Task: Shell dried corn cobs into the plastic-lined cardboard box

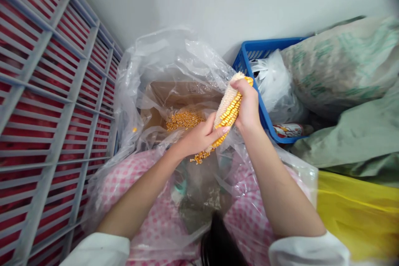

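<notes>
A corn cob (229, 108) is held at a slant between both hands, bare and pale along its left side and still covered with yellow kernels along its right. My left hand (201, 134) is wrapped round its lower part. Around the upper end closes my right hand (248, 104), with the thumb on the cob. Below and beyond the hands, a heap of loose corn kernels (184, 119) lies in a cardboard box (158, 93) lined with a clear plastic bag (162, 52). More kernels (201, 158) rest on the plastic just under my left hand.
On the left stands a tall grey slatted crate (73, 87) with red showing behind it. A blue basket (264, 110) at the right holds a white plastic bag (276, 85) and a printed can-like item (288, 130). Beside it are a large sack (343, 66) and yellow material (358, 212).
</notes>
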### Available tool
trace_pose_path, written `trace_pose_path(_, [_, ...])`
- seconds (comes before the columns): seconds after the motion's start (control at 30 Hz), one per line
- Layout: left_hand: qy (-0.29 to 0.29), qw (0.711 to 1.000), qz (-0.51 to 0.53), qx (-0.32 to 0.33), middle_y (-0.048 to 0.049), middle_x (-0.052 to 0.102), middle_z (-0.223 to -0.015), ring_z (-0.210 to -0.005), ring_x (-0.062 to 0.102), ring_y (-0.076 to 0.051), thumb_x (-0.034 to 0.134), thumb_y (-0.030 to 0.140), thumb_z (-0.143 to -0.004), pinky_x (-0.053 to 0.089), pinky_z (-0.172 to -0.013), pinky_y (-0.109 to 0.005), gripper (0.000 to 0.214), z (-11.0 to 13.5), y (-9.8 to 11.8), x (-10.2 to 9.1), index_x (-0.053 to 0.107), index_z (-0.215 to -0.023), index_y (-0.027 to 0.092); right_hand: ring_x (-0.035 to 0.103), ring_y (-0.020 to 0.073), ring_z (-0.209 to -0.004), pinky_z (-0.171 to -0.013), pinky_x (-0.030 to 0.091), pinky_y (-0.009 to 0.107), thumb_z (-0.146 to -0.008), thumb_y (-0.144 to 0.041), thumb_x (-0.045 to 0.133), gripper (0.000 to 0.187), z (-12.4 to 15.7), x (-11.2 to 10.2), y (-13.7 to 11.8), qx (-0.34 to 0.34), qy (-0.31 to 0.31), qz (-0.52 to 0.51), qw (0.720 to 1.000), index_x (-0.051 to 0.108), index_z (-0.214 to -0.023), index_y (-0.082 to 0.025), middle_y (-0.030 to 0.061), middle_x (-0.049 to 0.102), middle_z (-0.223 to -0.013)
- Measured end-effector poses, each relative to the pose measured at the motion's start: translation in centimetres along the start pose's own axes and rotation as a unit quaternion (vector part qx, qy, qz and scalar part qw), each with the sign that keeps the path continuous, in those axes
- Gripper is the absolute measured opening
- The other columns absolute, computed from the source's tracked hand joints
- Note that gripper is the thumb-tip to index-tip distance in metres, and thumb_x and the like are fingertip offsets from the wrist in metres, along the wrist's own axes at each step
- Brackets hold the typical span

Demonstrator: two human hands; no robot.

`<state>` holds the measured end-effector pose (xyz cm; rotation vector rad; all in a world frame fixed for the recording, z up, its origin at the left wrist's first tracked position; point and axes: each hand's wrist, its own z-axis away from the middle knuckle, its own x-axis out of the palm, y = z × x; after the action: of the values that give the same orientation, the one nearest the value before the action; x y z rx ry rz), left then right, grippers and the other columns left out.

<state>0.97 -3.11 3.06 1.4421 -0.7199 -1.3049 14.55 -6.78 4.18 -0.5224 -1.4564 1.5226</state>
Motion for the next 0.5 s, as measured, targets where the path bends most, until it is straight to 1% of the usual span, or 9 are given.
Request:
trace_pose_path(0.13, [-0.022, 1.0, 0.006, 0.005, -0.0086, 0.057, -0.107, -0.096, 0.054, -0.021, 0.036, 0.047, -0.085, 0.044, -0.083, -0.035, 0.046, 0.11, 0.02, 0.06, 0.036, -0.119, 0.016, 0.038, 0.0089, -0.052, -0.051, 0.032, 0.025, -0.062, -0.031, 0.056, 0.017, 0.01, -0.27, -0.07, -0.002, -0.009, 0.004, 1.0, 0.043, -0.066, -0.02, -0.0048, 0.039, -0.06])
trace_pose_path(0.33, [-0.042, 0.999, 0.022, 0.011, -0.0093, 0.057, -0.107, -0.092, 0.056, -0.019, 0.034, 0.046, -0.086, 0.046, -0.079, -0.033, 0.045, 0.26, 0.11, 0.37, 0.034, -0.119, 0.016, 0.039, 0.0091, -0.053, -0.053, 0.033, 0.026, -0.064, -0.035, 0.055, 0.019, 0.2, -0.53, -0.23, -0.002, -0.029, 0.025, 0.999, 0.043, -0.068, -0.02, -0.0048, 0.039, -0.06])
trace_pose_path(0.43, [-0.043, 0.999, 0.03, 0.012, -0.0101, 0.056, -0.108, -0.094, 0.055, -0.019, 0.034, 0.045, -0.087, 0.046, -0.08, -0.033, 0.046, 0.41, 0.24, 0.65, 0.031, -0.121, 0.014, 0.038, 0.0084, -0.052, -0.052, 0.032, 0.025, -0.064, -0.034, 0.055, 0.019, 0.33, -0.6, -0.35, 0.007, -0.035, 0.033, 0.999, 0.043, -0.067, -0.02, -0.0047, 0.04, -0.059])
trace_pose_path(0.5, [-0.038, 0.999, 0.017, 0.009, -0.0102, 0.056, -0.108, -0.096, 0.054, -0.019, 0.034, 0.044, -0.087, 0.045, -0.081, -0.032, 0.046, 0.55, 0.48, 0.85, 0.031, -0.121, 0.014, 0.038, 0.0082, -0.051, -0.05, 0.032, 0.024, -0.063, -0.033, 0.055, 0.018, 0.36, -0.65, -0.42, 0.01, -0.033, 0.036, 0.999, 0.043, -0.066, -0.02, -0.0047, 0.04, -0.058])
